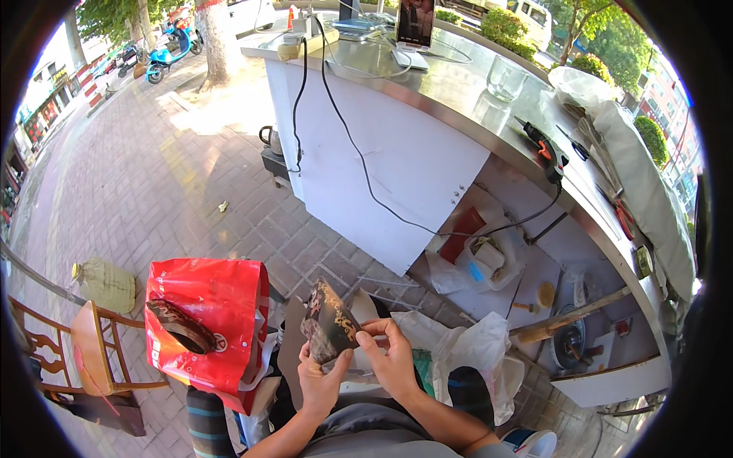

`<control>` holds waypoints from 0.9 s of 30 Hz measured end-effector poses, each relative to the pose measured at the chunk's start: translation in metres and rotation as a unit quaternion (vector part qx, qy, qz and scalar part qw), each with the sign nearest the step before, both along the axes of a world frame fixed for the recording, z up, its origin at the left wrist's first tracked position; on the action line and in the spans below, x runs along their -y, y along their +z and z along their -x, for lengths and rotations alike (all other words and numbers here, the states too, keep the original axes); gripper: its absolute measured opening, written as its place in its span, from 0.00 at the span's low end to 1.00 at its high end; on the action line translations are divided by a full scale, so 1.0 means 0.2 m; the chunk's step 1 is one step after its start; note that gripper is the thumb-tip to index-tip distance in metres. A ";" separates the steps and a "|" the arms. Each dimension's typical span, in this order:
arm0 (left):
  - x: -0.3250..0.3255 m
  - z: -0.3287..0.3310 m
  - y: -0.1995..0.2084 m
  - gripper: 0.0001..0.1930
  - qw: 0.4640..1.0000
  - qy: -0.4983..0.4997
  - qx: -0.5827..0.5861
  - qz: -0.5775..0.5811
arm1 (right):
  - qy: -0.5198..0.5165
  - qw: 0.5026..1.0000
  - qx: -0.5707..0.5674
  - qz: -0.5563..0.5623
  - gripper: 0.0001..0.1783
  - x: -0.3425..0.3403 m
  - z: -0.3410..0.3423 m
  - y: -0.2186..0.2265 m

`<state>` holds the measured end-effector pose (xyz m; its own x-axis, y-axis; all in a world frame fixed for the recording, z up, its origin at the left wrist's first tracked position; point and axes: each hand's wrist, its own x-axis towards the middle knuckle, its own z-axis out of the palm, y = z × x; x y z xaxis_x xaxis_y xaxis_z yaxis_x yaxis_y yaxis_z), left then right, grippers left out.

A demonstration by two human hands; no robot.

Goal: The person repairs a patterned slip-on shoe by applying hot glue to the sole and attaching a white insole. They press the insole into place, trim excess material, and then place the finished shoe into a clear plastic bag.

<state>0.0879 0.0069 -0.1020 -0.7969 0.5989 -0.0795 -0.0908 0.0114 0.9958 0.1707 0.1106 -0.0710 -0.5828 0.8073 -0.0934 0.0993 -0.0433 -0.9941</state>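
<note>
Above my lap, both hands hold a dark, stiff-looking piece with a gold pattern [336, 317] and a greyish mottled patch at its lower left; I cannot tell its exact kind. The fingers of my left hand [321, 378] close on its lower edge. My right hand [387, 357] pinches its right edge between thumb and fingers. To the left, a similar dark, curved, patterned piece [182, 327] lies on a red plastic bag [206, 282]. White plastic sheeting [477, 347] is bunched just right of my right hand.
A metal-topped counter [450, 76] bears a phone on a stand [414, 27], a glass mug [505, 79], and a hot glue gun [544, 149] whose cord hangs down. Open shelving below holds a clear plastic tub [492, 263]. A wooden chair [99, 343] and a yellowish jug [107, 284] stand left.
</note>
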 end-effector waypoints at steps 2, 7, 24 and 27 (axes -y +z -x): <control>0.00 -0.01 0.00 0.10 0.999 0.003 0.035 -0.002 | -0.009 0.999 -0.009 -0.035 0.13 0.00 0.01 -0.03; -0.01 -0.01 0.02 0.08 0.993 0.010 0.108 -0.038 | -0.023 0.998 -0.028 -0.047 0.11 0.02 0.02 -0.06; -0.04 0.02 0.09 0.09 0.993 0.031 0.114 -0.022 | -0.013 1.000 -0.022 -0.013 0.13 0.00 0.03 -0.02; -0.04 0.05 0.15 0.10 0.984 0.040 0.159 -0.074 | -0.010 0.999 -0.035 -0.022 0.15 0.02 0.02 0.03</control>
